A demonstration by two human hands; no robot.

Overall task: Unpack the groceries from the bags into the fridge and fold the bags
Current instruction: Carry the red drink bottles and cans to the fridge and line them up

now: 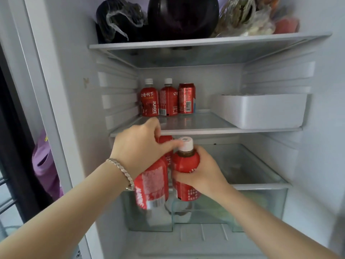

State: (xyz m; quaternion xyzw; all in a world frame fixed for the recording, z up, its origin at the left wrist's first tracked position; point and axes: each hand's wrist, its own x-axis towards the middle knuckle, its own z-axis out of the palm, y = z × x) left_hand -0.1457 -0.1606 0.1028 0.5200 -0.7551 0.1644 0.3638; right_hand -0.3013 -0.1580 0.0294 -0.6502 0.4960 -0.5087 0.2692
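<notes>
Red juice bottles (186,163) — left hand (138,148) grips one, right hand (203,172) another.

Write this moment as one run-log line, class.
left hand: grips blurred red-labelled juice bottle | right hand: grips white-capped red juice bottle | stage: bottles not yet on glass middle shelf

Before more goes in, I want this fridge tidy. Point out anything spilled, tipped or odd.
Nothing spilled or tipped: two bottles and a can stand upright on the middle shelf. One oddity: a small yellowish mark on the left wall, too small to identify. The left hand grips a tilted bottle.
</notes>
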